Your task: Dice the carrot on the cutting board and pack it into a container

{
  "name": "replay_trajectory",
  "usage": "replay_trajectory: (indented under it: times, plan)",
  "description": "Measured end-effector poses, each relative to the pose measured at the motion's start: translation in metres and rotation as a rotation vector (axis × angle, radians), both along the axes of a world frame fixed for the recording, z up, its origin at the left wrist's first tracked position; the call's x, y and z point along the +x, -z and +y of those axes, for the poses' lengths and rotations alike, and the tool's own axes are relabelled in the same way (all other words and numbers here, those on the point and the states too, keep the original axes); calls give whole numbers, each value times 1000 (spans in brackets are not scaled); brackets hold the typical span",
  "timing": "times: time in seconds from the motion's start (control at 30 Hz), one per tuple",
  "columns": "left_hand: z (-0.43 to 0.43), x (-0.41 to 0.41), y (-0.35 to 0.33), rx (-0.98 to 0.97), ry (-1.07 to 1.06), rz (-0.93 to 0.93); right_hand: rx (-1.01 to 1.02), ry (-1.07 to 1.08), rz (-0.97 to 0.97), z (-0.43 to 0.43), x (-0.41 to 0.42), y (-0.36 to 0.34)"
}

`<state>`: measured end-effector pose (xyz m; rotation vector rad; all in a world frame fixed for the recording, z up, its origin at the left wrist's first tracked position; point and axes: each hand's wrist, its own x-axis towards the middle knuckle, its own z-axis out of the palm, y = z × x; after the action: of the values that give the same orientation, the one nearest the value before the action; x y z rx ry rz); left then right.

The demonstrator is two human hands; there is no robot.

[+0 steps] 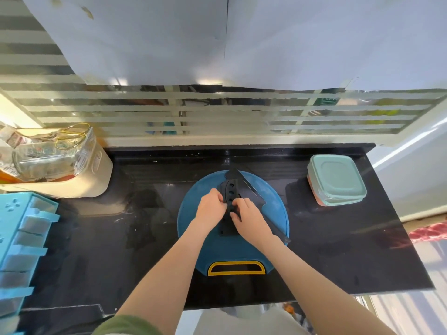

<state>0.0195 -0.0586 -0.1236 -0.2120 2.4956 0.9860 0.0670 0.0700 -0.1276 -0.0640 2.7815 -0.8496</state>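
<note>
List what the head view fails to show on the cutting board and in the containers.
Head view:
- Black holed piece: middle covered by the left hand and right hand.
- Knife: handle mostly under the right wrist.
- Containers: lidded, contents unseen.
- Carrot: none visible.

Cutting board (261, 247): round, blue, flat on the dark counter, with a yellow-rimmed handle slot at its 6 o'clock edge.

Knife (251, 189): dark blade, lying flat and diagonal on the board, tip toward 12 o'clock. Its handle runs out to the rim at about 4 o'clock.

Sheath (230, 193): black, with a row of round holes, on the board just left of the blade. The left hand (210, 204) grips it from 9 o'clock and the right hand (249, 217) pinches it from 4 o'clock.

Container (336, 181): square, pale green, lid on, stacked on a pinkish one. It stands at 3 o'clock of the board, apart from it
</note>
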Motion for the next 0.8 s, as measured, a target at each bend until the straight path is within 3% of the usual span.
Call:
replay_trajectory:
  times: [0.13,0.43,0.67,0.8]
  plan:
    - [29,20,-15,162,59,15,-86,69,-75,19,13,-12]
    - [109,100,-21,258,148,-153,-90,111,-57,119,102,-14]
    - [188,201,3,127,210,-85,21,62,-105,213,214,11]
    - [216,250,26,49,280,-159,99,29,-219,256,271,32]
